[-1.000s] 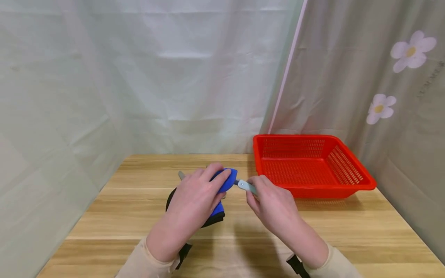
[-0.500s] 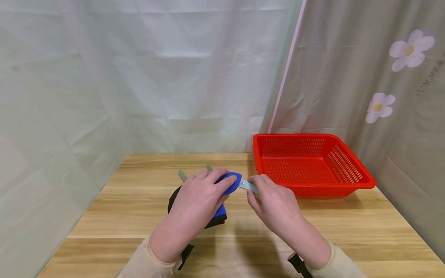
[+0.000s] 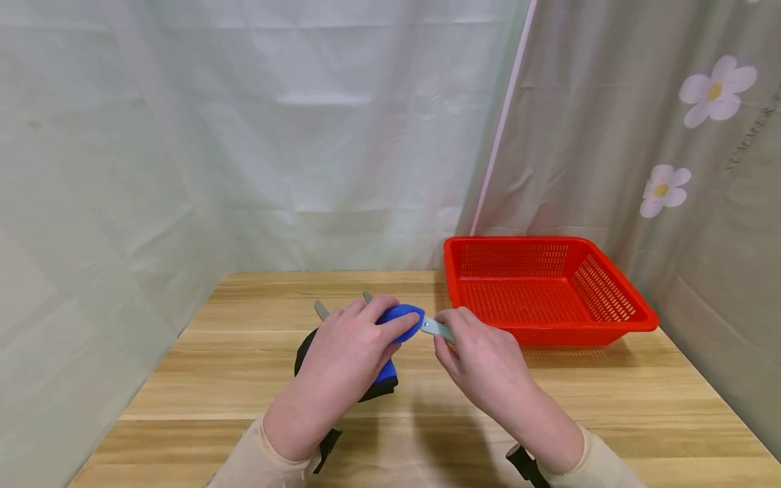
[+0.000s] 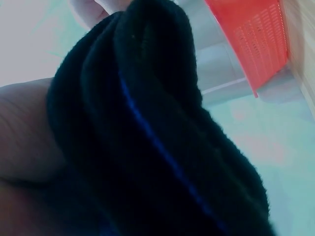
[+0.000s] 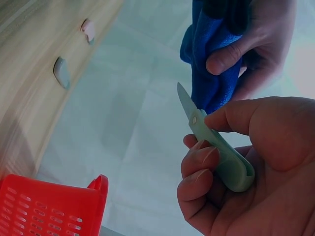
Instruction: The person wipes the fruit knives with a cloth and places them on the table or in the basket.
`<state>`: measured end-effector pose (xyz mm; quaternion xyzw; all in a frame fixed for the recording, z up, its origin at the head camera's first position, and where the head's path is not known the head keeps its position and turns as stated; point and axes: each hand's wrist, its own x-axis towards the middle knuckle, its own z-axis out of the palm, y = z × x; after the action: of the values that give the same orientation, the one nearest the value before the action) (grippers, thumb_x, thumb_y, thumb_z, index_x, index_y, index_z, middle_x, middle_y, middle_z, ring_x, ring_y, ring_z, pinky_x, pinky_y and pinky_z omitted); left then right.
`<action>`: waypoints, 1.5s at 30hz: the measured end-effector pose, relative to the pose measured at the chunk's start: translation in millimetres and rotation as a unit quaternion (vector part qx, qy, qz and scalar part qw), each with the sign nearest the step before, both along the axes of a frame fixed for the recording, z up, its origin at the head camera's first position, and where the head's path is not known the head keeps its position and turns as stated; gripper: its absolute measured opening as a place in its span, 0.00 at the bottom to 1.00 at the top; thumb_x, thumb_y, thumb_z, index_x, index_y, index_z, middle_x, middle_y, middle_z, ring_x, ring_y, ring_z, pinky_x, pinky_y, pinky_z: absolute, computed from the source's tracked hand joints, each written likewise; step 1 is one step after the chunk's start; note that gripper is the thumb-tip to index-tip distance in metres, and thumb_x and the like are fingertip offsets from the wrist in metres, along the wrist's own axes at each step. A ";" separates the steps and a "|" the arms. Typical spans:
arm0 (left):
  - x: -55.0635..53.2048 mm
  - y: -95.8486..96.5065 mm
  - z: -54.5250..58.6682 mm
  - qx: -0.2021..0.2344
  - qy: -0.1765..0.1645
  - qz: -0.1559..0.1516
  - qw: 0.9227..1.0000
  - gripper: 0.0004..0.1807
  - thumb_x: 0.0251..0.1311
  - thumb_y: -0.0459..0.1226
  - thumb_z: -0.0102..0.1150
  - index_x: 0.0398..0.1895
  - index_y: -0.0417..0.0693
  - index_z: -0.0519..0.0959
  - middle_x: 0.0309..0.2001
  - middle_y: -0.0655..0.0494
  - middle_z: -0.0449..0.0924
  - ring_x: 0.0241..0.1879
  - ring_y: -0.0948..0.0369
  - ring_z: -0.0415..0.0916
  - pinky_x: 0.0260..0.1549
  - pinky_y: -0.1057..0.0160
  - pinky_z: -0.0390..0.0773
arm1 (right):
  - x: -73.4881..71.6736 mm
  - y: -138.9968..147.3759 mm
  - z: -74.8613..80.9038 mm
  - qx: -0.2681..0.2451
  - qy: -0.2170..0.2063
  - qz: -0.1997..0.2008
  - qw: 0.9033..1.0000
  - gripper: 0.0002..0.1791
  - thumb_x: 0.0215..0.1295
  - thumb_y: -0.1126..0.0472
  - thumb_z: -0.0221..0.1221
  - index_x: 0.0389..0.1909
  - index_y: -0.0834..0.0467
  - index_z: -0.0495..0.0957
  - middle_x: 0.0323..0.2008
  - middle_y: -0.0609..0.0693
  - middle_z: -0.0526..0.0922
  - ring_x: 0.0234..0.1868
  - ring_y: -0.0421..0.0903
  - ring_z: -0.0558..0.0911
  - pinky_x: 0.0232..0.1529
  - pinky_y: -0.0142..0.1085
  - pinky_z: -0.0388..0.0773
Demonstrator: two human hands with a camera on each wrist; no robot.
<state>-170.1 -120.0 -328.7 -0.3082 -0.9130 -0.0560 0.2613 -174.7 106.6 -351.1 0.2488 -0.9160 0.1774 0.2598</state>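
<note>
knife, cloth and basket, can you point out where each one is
knife (image 5: 230,166): right wrist view, on the pale green handle
cloth (image 5: 216,89): right wrist view, on the blue part near the blade
basket (image 3: 518,297): head view, on the red perforated floor

A pale green folding knife (image 5: 227,160) (blade out) is held up beside a bunched blue, black-edged cloth (image 5: 211,91).
</note>
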 end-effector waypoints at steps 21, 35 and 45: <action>-4.8 -14.3 3.1 0.004 0.000 0.033 0.999 0.29 0.59 0.42 0.86 0.64 0.65 0.89 0.60 0.47 0.85 0.50 0.45 0.88 0.43 0.44 0.91 | 1.5 1.7 3.2 -0.005 0.014 0.006 1.000 0.10 0.70 0.64 0.73 0.48 0.58 0.84 0.30 0.42 0.75 0.21 0.35 0.68 0.17 0.29 0.65; -9.3 -23.5 6.7 0.018 -0.003 0.036 0.999 0.24 0.63 0.40 0.84 0.62 0.61 0.90 0.59 0.45 0.85 0.48 0.48 0.88 0.42 0.47 0.91 | 2.0 3.9 6.0 -0.009 0.023 0.002 1.000 0.09 0.71 0.63 0.71 0.48 0.56 0.84 0.29 0.41 0.73 0.22 0.36 0.69 0.18 0.30 0.66; -15.2 -33.3 3.9 0.023 -0.008 0.044 0.999 0.23 0.66 0.41 0.81 0.63 0.60 0.90 0.59 0.44 0.84 0.49 0.47 0.87 0.40 0.46 0.90 | 2.4 5.4 6.8 -0.009 0.033 0.002 0.999 0.09 0.70 0.64 0.71 0.47 0.56 0.83 0.30 0.42 0.75 0.22 0.36 0.69 0.19 0.30 0.67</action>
<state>-185.3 -153.3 -324.7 -0.2613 -0.9261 -0.0682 0.2635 -172.3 112.1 -344.3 0.2537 -0.9050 0.1774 0.2917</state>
